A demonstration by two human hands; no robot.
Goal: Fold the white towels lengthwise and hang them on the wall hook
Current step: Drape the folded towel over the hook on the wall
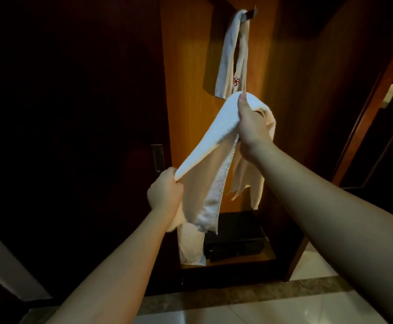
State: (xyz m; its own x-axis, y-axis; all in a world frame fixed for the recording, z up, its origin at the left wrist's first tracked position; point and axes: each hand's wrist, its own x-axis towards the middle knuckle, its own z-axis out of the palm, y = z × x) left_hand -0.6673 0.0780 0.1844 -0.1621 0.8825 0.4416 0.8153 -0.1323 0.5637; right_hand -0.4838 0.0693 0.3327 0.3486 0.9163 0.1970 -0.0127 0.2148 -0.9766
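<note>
A white towel (210, 136) stretches between both hands in front of a lit wooden wall panel. My right hand (252, 127) grips its upper end, thumb on top. My left hand (165, 195) grips the lower end, and the rest of the cloth hangs down from both hands. Higher up, a second white towel with a red emblem (231, 54) hangs folded over a metal wall hook (251, 12). The held towel's top sits just below that hanging towel's ends.
A dark box (235, 239) sits on a low shelf under the towels. Dark wooden doors with a recessed handle (157, 160) fill the left. A door frame with a latch plate (389, 94) stands at right. Pale tiled floor (307, 307) lies below.
</note>
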